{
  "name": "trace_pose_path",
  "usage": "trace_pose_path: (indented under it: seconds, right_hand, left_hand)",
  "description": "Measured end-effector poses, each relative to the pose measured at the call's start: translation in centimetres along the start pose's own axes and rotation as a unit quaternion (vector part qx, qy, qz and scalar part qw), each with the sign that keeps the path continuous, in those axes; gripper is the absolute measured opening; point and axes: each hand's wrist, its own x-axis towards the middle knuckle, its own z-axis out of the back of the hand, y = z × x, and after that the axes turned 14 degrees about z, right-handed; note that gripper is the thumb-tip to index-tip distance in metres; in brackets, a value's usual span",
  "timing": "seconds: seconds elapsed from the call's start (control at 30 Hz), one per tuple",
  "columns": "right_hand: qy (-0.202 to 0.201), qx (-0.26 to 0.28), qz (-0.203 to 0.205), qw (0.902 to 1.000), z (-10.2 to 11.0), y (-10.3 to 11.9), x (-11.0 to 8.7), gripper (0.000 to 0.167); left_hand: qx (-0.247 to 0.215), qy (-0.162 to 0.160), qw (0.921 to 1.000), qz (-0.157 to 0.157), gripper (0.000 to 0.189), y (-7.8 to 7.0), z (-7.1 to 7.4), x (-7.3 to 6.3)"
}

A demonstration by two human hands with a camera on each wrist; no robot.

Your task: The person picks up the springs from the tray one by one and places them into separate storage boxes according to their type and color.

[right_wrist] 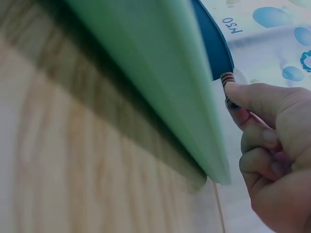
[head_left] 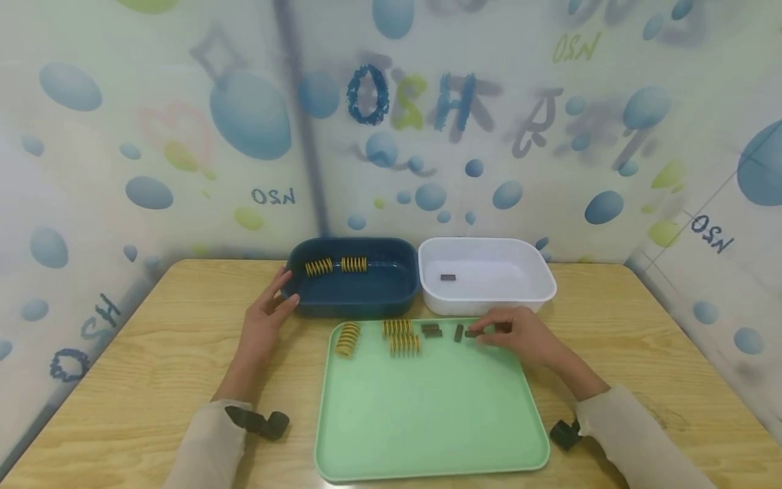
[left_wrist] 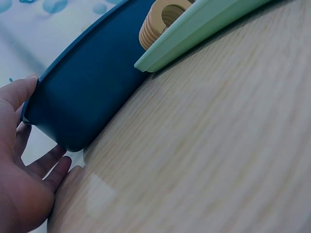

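My right hand (head_left: 516,334) pinches a small dark spring (right_wrist: 227,77) between thumb and fingertip over the far right corner of the green tray (head_left: 421,414); its other fingers are curled in. My left hand (head_left: 267,314) rests against the left end of the dark blue bin (head_left: 351,309), with the thumb at its rim and the fingers along the outside. On the tray lie three yellow coil springs (head_left: 348,339) and several small dark springs (head_left: 458,333). Two yellow springs (head_left: 354,264) lie in the blue bin.
A white bin (head_left: 489,307) stands beside the blue one, with one small dark spring (head_left: 448,277) inside. Both bins stand behind the tray on a wooden table (head_left: 153,339). Behind them hangs a patterned backdrop (head_left: 391,170).
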Motion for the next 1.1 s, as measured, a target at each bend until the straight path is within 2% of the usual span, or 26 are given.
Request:
trace_pose_path:
  seconds: [0.17,0.47,0.67,0.8,0.93,1.1]
  right_hand:
    - [-0.014,-0.004,-0.002,0.9999,0.5,0.5,0.2,0.016]
    - [-0.043,-0.015,0.000,0.9990,2.6,4.3,0.6,0.017]
    - [-0.058,-0.028,0.003,0.9979,4.1,5.0,1.8,0.017]
    - [-0.064,-0.047,-0.003,0.9968,4.7,3.1,2.4,0.018]
    - [-0.065,-0.056,-0.016,0.9962,5.1,0.3,2.7,0.018]
    - [-0.061,-0.064,-0.018,0.9959,5.4,-0.3,3.2,0.018]
  left_hand:
    - [-0.002,-0.002,1.0000,-0.001,0.054,0.0,0.0,0.1]
    - [0.002,-0.005,1.0000,0.006,0.054,-0.1,0.1,-0.2]
    - [0.007,-0.009,0.9999,-0.002,0.055,-0.1,0.2,-0.3]
    - [0.007,-0.007,0.9999,0.006,0.055,-0.1,0.3,-0.3]
    - [-0.001,0.001,0.9999,0.013,0.055,-1.4,-0.1,-1.1]
    - [0.000,0.003,1.0000,0.006,0.053,-2.8,-0.5,-1.9]
